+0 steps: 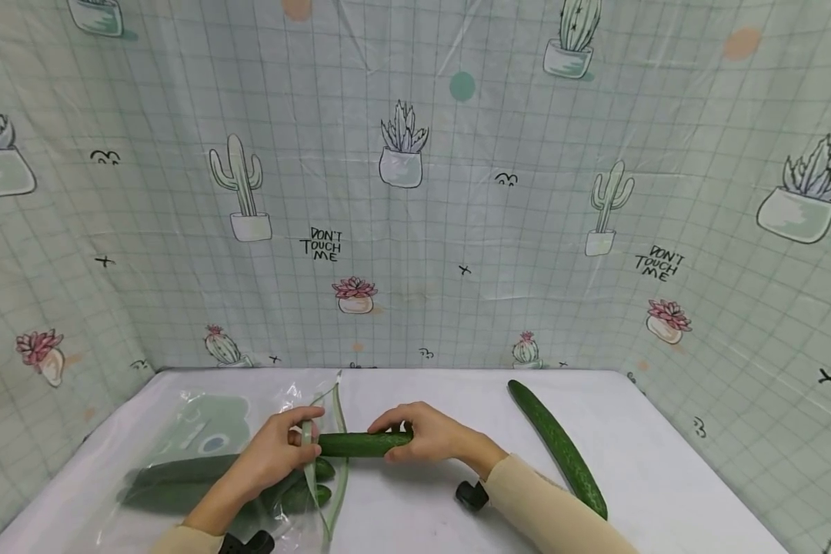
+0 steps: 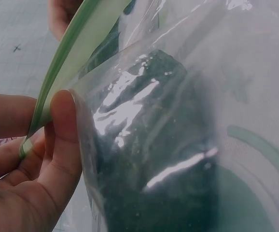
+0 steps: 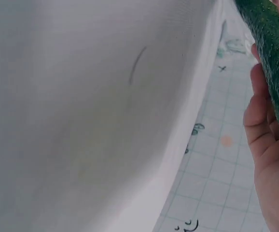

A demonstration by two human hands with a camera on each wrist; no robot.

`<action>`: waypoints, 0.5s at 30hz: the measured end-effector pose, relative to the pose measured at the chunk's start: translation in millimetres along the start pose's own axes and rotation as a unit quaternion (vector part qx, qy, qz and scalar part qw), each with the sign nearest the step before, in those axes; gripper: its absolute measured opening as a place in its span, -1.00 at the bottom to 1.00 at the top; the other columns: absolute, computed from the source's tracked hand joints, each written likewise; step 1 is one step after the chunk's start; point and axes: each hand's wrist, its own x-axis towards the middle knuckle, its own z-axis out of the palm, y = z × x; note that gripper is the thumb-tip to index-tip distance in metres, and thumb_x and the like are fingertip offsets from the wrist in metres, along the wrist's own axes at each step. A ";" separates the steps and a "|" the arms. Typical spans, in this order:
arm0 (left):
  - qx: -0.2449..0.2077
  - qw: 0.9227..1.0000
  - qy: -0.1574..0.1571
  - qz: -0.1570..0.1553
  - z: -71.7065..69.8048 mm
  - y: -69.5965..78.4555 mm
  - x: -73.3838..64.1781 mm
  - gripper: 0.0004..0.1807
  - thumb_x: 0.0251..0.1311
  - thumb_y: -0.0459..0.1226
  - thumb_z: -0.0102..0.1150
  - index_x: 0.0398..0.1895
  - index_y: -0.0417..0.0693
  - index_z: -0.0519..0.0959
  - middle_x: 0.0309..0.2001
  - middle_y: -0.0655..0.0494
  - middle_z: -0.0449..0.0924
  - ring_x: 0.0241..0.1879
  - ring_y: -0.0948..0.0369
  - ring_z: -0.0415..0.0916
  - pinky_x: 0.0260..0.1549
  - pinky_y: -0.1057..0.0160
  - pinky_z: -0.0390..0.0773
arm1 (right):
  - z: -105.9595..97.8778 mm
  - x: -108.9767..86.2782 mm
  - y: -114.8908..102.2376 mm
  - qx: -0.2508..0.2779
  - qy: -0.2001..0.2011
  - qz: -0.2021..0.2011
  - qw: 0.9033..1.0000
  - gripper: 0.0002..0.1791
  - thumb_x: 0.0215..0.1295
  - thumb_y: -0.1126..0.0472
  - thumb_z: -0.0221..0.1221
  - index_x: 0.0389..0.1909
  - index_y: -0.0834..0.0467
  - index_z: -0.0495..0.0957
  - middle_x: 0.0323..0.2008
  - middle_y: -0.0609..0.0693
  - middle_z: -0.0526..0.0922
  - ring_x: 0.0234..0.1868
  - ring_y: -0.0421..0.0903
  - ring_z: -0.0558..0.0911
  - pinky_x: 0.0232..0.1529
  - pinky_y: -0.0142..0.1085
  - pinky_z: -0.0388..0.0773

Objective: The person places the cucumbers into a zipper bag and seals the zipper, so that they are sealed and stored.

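Observation:
My left hand pinches the green-edged mouth of a clear zip bag with green printing. In the left wrist view its thumb and fingers are on the green strip. My right hand grips the right end of a dark green cucumber, held level. The other end of this cucumber is at the bag's mouth, partly hidden by my left hand. Cucumbers lie inside the bag, their ends near the opening. The right wrist view shows the gripped cucumber along my fingers.
Another long cucumber lies slantwise on the white table, right of my right hand. A patterned sheet with cactus drawings stands behind and beside the table. Black wrist cameras are strapped to both wrists.

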 end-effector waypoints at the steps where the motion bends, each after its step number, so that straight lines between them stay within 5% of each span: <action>1: -0.001 1.000 0.002 0.002 -0.1 0.0 0.1 -0.36 0.14 -0.48 0.20 0.33 -0.36 0.28 -0.39 0.02 0.48 -0.64 0.27 0.21 -0.63 0.27 0.37 | 0.8 3.1 0.4 -0.001 -0.001 -0.002 1.000 -0.55 0.08 0.21 0.35 0.04 -0.11 0.62 -0.05 -0.31 0.60 -0.22 -0.31 0.50 -0.23 -0.41 0.46; 9: -0.004 1.000 0.000 0.002 0.1 -2.3 0.8 -0.38 0.15 -0.49 0.20 0.32 -0.36 0.29 -0.26 -0.03 0.48 -0.64 0.27 0.23 -0.61 0.24 0.41 | 8.0 22.0 2.4 -0.017 -0.027 0.009 0.999 -0.56 0.09 0.20 0.37 0.05 -0.09 0.61 -0.08 -0.31 0.59 -0.24 -0.31 0.47 -0.26 -0.45 0.46; 15: 0.000 1.000 -0.008 -0.002 -0.6 -1.9 0.4 -0.36 0.15 -0.48 0.20 0.33 -0.34 0.29 -0.34 -0.01 0.47 -0.65 0.26 0.19 -0.63 0.27 0.34 | 8.2 28.0 1.8 -0.066 -0.067 0.021 0.995 -0.55 0.13 0.22 0.36 0.08 -0.02 0.57 -0.04 -0.28 0.58 -0.17 -0.35 0.51 -0.14 -0.45 0.47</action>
